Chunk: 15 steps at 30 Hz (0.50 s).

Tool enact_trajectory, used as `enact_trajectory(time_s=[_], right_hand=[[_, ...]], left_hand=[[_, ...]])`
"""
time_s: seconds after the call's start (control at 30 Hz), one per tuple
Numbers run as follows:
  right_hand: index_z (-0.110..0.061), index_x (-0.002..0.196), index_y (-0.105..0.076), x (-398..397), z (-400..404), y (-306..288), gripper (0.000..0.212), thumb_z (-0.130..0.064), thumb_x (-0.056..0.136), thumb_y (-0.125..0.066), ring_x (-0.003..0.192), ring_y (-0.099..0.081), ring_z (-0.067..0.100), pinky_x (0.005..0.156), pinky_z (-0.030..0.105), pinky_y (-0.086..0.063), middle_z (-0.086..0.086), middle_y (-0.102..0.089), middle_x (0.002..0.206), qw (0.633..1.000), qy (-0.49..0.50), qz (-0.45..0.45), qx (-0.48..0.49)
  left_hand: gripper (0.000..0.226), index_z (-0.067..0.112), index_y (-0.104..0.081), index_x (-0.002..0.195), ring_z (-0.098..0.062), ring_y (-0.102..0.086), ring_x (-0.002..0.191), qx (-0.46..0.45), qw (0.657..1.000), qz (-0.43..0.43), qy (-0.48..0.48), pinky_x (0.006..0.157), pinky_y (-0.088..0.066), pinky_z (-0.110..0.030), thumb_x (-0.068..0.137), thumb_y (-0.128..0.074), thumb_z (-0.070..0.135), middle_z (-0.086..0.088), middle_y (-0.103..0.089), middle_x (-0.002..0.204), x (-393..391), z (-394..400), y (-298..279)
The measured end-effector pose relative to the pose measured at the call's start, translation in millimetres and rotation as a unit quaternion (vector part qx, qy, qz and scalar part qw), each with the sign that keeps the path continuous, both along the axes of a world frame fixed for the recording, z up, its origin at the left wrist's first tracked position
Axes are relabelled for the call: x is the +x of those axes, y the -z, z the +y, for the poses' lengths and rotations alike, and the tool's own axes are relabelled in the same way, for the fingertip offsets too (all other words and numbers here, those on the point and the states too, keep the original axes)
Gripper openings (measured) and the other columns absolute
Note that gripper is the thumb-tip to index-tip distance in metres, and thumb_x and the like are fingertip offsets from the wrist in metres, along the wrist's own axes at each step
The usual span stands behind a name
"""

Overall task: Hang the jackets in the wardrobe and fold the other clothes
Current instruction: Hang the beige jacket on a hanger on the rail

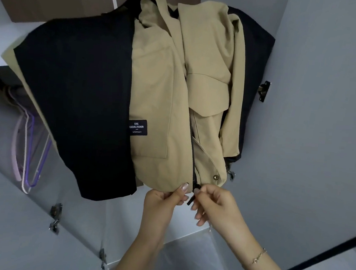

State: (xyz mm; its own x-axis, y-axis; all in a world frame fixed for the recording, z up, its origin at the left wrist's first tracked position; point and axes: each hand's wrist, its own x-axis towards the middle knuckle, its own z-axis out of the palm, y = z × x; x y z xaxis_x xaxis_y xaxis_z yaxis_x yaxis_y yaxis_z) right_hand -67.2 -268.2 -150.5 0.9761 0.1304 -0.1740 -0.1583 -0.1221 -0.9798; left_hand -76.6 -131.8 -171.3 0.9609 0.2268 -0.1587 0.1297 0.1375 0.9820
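Wardrobe (324, 103); fingers (182, 188) pinching zipper (190, 199)

Soft, dim, even light around me, no glare; wide-angle bending at the edges, slight overall softness.

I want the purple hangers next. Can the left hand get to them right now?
Probably not right away. The left hand is pinching the jacket hem, and the black sleeve hangs partly before the purple hangers. Free, it could likely reach.
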Motion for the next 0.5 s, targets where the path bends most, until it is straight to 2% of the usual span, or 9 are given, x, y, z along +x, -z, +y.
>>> enact_trajectory(time_s=[0.1, 0.2, 0.3, 0.37, 0.43, 0.5], right_hand=[[-0.004, 0.07, -0.064, 4.2, -2.9, -6.4, 0.026, -0.005, 0.093, -0.051, 0.04, -0.045, 0.015, 0.038, 0.022, -0.039, 0.01, -0.054, 0.057, 0.991, 0.024, 0.068, 0.116], [-0.006, 0.07, -0.061, 18.2, -4.0, -25.7, 0.023, -0.009, 0.092, -0.054, 0.039, -0.039, 0.008, 0.035, 0.015, -0.032, 0.003, -0.051, 0.054, 0.965, 0.018, 0.158, 0.208], [-0.008, 0.07, -0.054, 35.9, 1.2, -51.3, 0.023, -0.009, 0.093, -0.052, 0.035, -0.035, 0.004, 0.031, 0.012, -0.028, -0.001, -0.045, 0.052, 0.953, -0.016, 0.191, 0.235], [-0.011, 0.068, -0.051, 42.6, 6.6, -65.6, 0.026, -0.011, 0.094, -0.049, 0.035, -0.034, 0.003, 0.029, 0.012, -0.026, -0.003, -0.042, 0.052, 0.947, -0.038, 0.194, 0.254], [-0.012, 0.069, -0.051, 42.9, 10.7, -72.2, 0.026, -0.011, 0.094, -0.049, 0.037, -0.037, 0.005, 0.032, 0.014, -0.029, -0.001, -0.043, 0.054, 0.96, -0.06, 0.157, 0.225], [-0.012, 0.069, -0.051, 38.1, 12.8, -72.5, 0.026, -0.012, 0.095, -0.047, 0.04, -0.042, 0.01, 0.035, 0.018, -0.034, 0.002, -0.045, 0.056, 0.974, -0.089, 0.114, 0.172]], left_hand=[[0.004, 0.027, -0.079, 0.075, -0.012, -0.07, 0.073, 0.005, 1.0, -0.002, -0.01, 0.082, -0.054, -0.033, 0.078, -0.08, 0.029, -0.004, -0.076, 0.078, 0.3, 3.3, 2.5], [0.01, 0.019, -0.078, 0.075, -0.01, -0.069, 0.07, 0.029, 0.999, -0.023, -0.017, 0.073, -0.053, -0.026, 0.084, -0.073, 0.018, -0.003, -0.076, 0.077, 1.5, 2.9, 2.4], [0.019, 0.022, -0.076, 0.07, -0.005, -0.068, 0.065, 0.033, 0.997, -0.067, -0.036, 0.064, -0.05, -0.014, 0.086, -0.07, 0.014, 0.001, -0.075, 0.071, 2.5, 1.8, -4.7], [0.023, 0.026, -0.077, 0.066, -0.004, -0.069, 0.068, 0.023, 0.993, -0.093, -0.062, 0.066, -0.05, -0.011, 0.086, -0.069, 0.016, 0.004, -0.075, 0.072, 4.1, 2.8, -9.4], [0.016, 0.024, -0.076, 0.074, -0.003, -0.069, 0.074, -0.001, 0.992, -0.105, -0.068, 0.069, -0.05, -0.01, 0.086, -0.067, 0.028, 0.005, -0.075, 0.077, 4.3, 3.7, -13.1], [0.025, 0.018, -0.075, 0.088, -0.007, -0.07, 0.083, -0.035, 0.994, -0.097, -0.032, 0.076, -0.052, -0.015, 0.084, -0.065, 0.04, 0.001, -0.076, 0.088, 3.8, 4.0, -13.8]])
